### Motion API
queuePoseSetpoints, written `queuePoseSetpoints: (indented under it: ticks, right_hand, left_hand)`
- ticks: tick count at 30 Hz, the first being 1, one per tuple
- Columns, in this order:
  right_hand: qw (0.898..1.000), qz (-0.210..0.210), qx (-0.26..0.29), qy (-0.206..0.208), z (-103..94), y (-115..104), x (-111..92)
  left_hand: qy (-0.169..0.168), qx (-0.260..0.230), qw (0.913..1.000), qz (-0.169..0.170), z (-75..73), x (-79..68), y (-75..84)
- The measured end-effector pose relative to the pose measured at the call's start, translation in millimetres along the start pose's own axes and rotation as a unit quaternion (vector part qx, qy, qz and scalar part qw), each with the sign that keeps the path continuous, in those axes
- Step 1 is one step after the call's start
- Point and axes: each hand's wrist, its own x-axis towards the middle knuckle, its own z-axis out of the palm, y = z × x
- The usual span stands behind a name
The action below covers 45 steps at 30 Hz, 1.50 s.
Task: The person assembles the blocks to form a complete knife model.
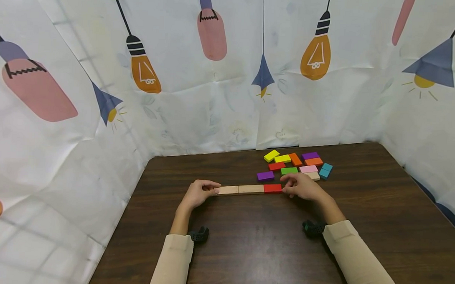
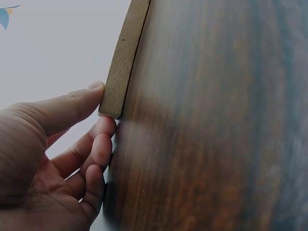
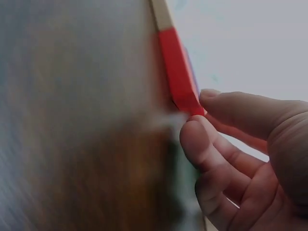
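Note:
A straight row of blocks lies on the dark wooden table, end to end: a plain wooden block [image 1: 227, 190] on the left, another plain wooden block [image 1: 251, 189] in the middle and a red block [image 1: 272, 188] on the right. At the row's left end, my left hand [image 1: 197, 193] holds the outer plain block; the left wrist view shows the thumb on its side and a curled finger against its end [image 2: 110, 114]. My right hand [image 1: 303, 187] holds the red block's outer end between thumb and fingers, close to its corner [image 3: 192, 103].
Behind the row are loose colored blocks, among them a purple block [image 1: 265, 176], a green block [image 1: 288, 171], a pink block [image 1: 308, 169] and a blue pair [image 1: 325, 171]. The table [image 1: 254, 243] meets a lamp-patterned cloth [image 1: 228, 117] at its back edge.

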Motion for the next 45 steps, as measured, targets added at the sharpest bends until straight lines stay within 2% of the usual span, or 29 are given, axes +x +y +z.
queuePoseSetpoints:
  ticks: [7, 12, 15, 20, 24, 27, 34, 45]
  right_hand:
    - [0.998, 0.004, 0.001, 0.059, -31.9, 16.2, -13.0]
    - [0.993, 0.019, -0.024, 0.11, -50.9, 27.9, -25.1]
    - [0.991, 0.03, -0.039, 0.121, -59.9, 33.0, -32.5]
    - [0.993, 0.051, -0.039, 0.1, -67.8, 43.9, -39.6]
    - [0.994, 0.062, -0.038, 0.078, -67.4, 52.7, -39.6]
    - [0.994, 0.07, -0.031, 0.077, -66.1, 57.1, -38.2]
    - [0.993, 0.079, -0.014, 0.081, -65.3, 55.6, -37.4]
    - [0.994, 0.081, -0.017, 0.075, -65.0, 53.0, -37.2]
  left_hand:
    - [0.0, -0.001, 1.0, -0.005, 0.2, 0.5, -0.5]
    - [0.001, 0.002, 1.0, -0.003, 1.0, 1.4, -1.7]
    - [0.002, 0.002, 1.0, -0.001, 1.3, 1.8, -1.7]
    - [0.002, 0.001, 1.0, -0.002, 0.9, 1.7, -1.9]
    - [0.001, 0.001, 1.0, -0.004, 0.9, 1.7, -2.2]
    - [0.002, 0.002, 1.0, -0.004, 1.1, 1.8, -2.1]
    - [0.004, 0.001, 1.0, -0.005, 1.6, 2.0, -1.7]
    - [0.003, -0.002, 1.0, -0.003, 1.6, 2.4, -1.8]
